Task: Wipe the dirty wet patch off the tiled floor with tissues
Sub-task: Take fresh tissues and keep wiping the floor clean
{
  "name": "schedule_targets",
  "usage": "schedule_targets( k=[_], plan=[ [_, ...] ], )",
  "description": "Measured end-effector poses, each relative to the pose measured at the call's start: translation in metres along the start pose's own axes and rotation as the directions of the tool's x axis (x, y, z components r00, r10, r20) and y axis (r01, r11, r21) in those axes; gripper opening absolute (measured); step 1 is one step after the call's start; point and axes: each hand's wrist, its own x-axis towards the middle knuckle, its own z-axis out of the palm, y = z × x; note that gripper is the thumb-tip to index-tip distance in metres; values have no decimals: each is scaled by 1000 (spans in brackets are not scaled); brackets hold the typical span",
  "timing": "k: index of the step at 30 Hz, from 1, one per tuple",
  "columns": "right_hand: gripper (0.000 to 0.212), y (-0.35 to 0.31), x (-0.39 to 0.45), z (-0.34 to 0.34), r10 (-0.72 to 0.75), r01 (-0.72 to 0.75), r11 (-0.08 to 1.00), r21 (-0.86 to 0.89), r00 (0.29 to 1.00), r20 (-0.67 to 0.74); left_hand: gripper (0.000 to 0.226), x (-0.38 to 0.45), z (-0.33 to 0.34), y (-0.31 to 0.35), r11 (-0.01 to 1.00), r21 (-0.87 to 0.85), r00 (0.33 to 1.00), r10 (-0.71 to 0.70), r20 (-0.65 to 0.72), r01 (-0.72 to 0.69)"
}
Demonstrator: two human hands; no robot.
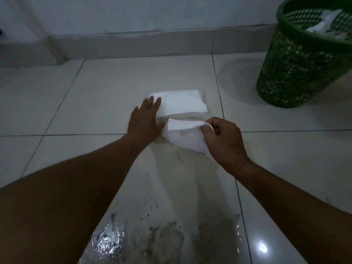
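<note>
tissues (181,103): white, 2 sheets, far one flat on floor, near one lifted & creased | wet patch (152,239): shiny, grey-brown dirt + dark specks, near edge of view | tiled floor (95,103): pale, glossy

Green basket (302,60) standing as the only upright obstacle, with used paper inside. Toward the wall from it, skirting (133,44) closing off that side. Left of the basket, open tiled floor (57,103), then tissues (181,103) lying flat. Nearer than the basket, a dirty wet patch (152,239) across the tiles.
</note>
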Motion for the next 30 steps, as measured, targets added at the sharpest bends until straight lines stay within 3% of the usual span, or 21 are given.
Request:
schedule_targets(
  k=[7,10,14,18,25,30],
  plan=[
    [15,-30,-28,13,-10,31,990,-134,988,154,65,-86,-30,-2,953,-262,984,123,-133,-154],
    [16,-48,-36,30,-34,74,984,-161,970,242,70,-118,-47,-6,953,-246,981,153,-120,-179],
    [15,-65,-48,53,-84,136,980,-144,945,317,31,-140,-59,-25,965,-180,950,135,-281,-190],
    [14,-74,-60,66,-162,217,971,-104,909,385,23,-164,-67,-50,979,-133,952,109,-285,-152],
    [14,-83,-87,80,-297,432,892,-132,780,550,34,-226,-70,-82,987,-152,981,21,-193,-51],
    [13,-92,-125,94,-306,501,864,-51,603,737,38,-293,-71,-88,972,-219,990,-104,-93,81]
  ],
)
